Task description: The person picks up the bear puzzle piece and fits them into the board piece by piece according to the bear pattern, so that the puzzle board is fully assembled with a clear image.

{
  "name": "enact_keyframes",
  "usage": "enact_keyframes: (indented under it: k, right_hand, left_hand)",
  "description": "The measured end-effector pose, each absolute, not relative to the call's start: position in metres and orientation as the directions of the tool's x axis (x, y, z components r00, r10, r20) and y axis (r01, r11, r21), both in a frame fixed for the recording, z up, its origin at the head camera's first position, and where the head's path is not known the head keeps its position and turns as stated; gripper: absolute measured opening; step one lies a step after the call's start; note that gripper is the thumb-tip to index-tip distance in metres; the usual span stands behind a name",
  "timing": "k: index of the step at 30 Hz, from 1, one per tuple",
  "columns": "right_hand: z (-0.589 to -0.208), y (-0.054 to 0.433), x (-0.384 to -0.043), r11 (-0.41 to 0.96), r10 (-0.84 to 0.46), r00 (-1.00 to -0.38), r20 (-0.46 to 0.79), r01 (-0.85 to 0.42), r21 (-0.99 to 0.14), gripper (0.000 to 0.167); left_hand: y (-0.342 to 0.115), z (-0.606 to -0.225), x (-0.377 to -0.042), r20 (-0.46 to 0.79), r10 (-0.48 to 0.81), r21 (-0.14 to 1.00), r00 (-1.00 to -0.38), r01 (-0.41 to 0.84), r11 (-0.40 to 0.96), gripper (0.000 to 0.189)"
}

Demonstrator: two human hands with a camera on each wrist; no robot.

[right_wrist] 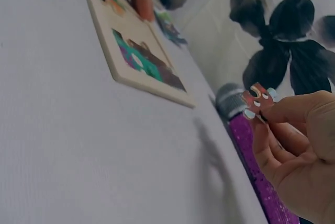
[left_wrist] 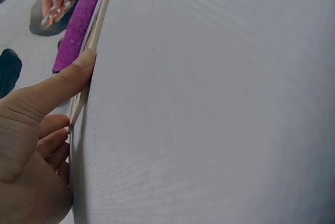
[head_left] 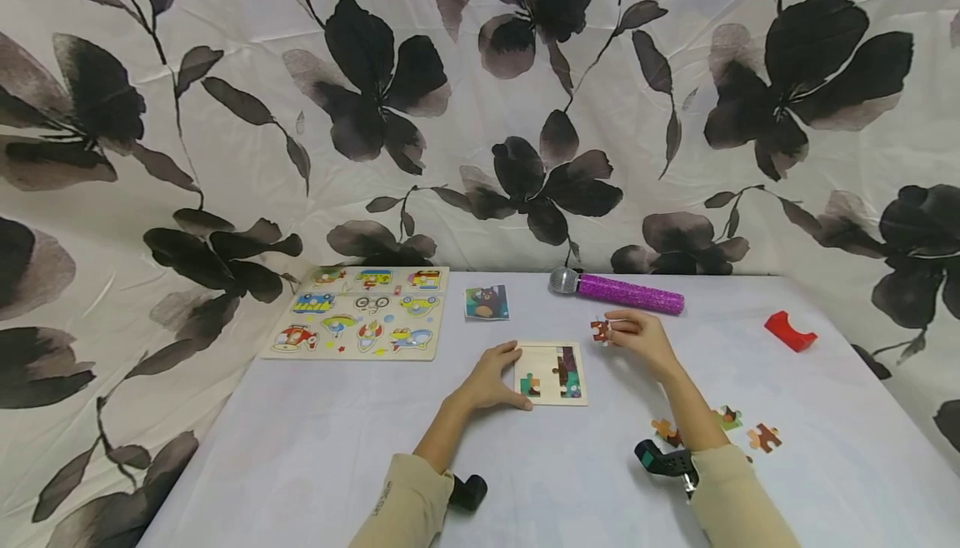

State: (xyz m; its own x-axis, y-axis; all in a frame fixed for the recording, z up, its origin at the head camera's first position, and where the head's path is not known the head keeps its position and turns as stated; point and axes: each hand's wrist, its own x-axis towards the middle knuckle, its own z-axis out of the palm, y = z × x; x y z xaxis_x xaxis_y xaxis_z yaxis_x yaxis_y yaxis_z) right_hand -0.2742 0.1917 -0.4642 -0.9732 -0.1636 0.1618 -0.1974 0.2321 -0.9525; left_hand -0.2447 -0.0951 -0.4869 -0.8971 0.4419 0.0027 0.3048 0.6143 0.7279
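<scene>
A small wooden puzzle tray (head_left: 538,359) lies flat on the table, with joined pieces along its right side and one piece (head_left: 529,385) at its lower left. My left hand (head_left: 489,378) holds the tray by its left side, thumb at the near corner and fingers at the far one. Up off the table, right of the tray, my right hand (head_left: 642,343) pinches a brown jigsaw piece (right_wrist: 257,100) printed with eyes between thumb and fingertips. Beyond the tray lies a square bear picture card (head_left: 487,303).
Several loose jigsaw pieces (head_left: 765,438) lie near my right forearm, which partly hides them. A purple glitter microphone (head_left: 630,293) lies behind my right hand. At the back left is a wooden vehicle puzzle board (head_left: 356,315); a red curved block (head_left: 790,332) is far right.
</scene>
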Motion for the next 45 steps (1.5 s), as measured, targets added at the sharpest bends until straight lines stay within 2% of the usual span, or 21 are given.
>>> enact_keyframes:
  k: [8,17,25,33,39,45]
  right_hand:
    - [-0.472,0.161,-0.283,0.343,-0.319,-0.913,0.254,-0.361,-0.867,0.030]
    - [-0.471,0.133,-0.293,0.450,-0.390,-0.900,0.197,-0.373,-0.812,0.025]
    - [-0.466,0.119,-0.301,0.562,-0.466,-0.871,0.158,-0.429,-0.708,0.015]
    - [-0.468,0.113,-0.296,0.620,-0.558,-0.819,0.131,-0.517,-0.590,0.025]
    - [-0.469,0.113,-0.292,0.612,-0.619,-0.761,0.195,-0.623,-0.487,0.030]
    - [-0.472,0.114,-0.288,0.651,-0.604,-0.781,0.160,-0.599,-0.467,0.031]
  left_hand:
    - [-0.095,-0.487,-0.244,0.001,0.446,0.735,-0.895,0.303,0.607,0.092]
    - [-0.096,-0.488,-0.246,-0.009,0.441,0.724,-0.897,0.298,0.622,0.092]
    - [-0.095,-0.486,-0.246,-0.007,0.443,0.736,-0.896,0.295,0.609,0.092]
    - [-0.096,-0.487,-0.246,0.009,0.452,0.730,-0.892,0.315,0.606,0.093]
    - [-0.096,-0.487,-0.247,0.007,0.447,0.730,-0.894,0.310,0.609,0.093]
    - [-0.096,-0.489,-0.247,-0.002,0.448,0.733,-0.894,0.304,0.609,0.093]
